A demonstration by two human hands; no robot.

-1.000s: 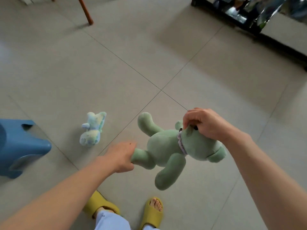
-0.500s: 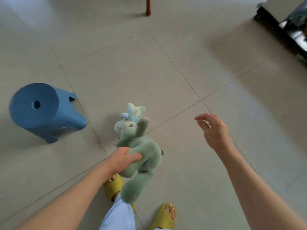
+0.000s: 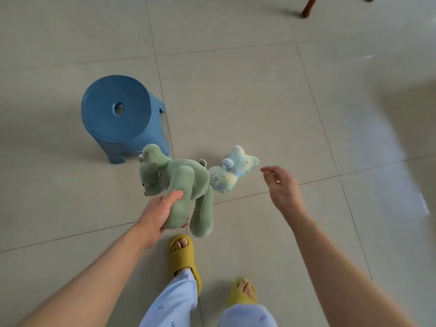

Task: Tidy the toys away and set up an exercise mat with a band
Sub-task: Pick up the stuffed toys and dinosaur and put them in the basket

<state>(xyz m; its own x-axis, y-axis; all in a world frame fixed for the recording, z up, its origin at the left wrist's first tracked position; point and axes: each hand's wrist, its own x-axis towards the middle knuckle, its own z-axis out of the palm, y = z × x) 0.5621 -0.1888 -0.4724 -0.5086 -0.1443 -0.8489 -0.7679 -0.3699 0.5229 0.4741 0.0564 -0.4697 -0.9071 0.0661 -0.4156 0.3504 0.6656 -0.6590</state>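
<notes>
The tiled floor (image 3: 247,95) fills the view. A blue plastic stool (image 3: 119,119) stands at ten o'clock from the frame centre, upright, with a hole in its round seat. A brown furniture leg (image 3: 309,7) shows at one o'clock, at the top edge. The green plush bear (image 3: 179,182) hangs clear of the floor just left of centre, head toward the stool and legs dangling toward six o'clock. The left hand (image 3: 160,213) grips the bear by one limb, fingers and thumb curled round it. The small pastel plush toy (image 3: 232,171) lies on the floor just beside the bear, at three o'clock from it. The right hand (image 3: 282,187) hovers at three o'clock from the pastel toy, near it but not touching, fingers relaxed and holding nothing. Two feet in yellow slippers (image 3: 184,256) stand at six o'clock. Step in hand, as judged: toy collection, with one toy secured and one not yet lifted. The next move likely calls for the right hand to descend toward nine o'clock and close on the pastel toy. No mat, band or toy container is in view.
</notes>
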